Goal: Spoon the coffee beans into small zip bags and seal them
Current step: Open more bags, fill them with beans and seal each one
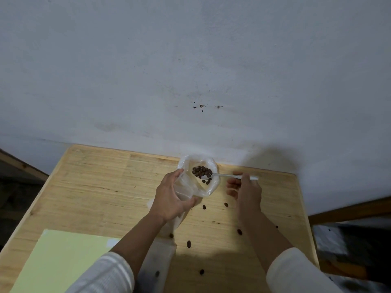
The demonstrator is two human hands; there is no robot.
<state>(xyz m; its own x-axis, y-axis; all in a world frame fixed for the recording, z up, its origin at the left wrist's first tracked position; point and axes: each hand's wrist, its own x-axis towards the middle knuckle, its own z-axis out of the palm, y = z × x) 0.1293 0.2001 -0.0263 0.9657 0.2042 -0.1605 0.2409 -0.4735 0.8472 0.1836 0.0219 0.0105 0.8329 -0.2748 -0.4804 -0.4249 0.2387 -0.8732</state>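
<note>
Left hand [169, 199] grips the floppy clear plastic zip bag [197, 176] held above the wooden table [105, 187]; right hand [245, 187] pinches the thin white spoon [228, 176] of dark coffee beans [201, 171] over its mouth. Bag's probably light and slippery, so hold near the rim.

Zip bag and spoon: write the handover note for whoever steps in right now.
Left hand grips the clear zip bag, mouth held open above the wooden table.
Right hand holds the white spoon, its loaded bowl over the bag mouth.
Done: a few coffee beans lie inside the bag.
Left: tip this spoonful in, gather the stray beans off the table, seal the bag.
</note>
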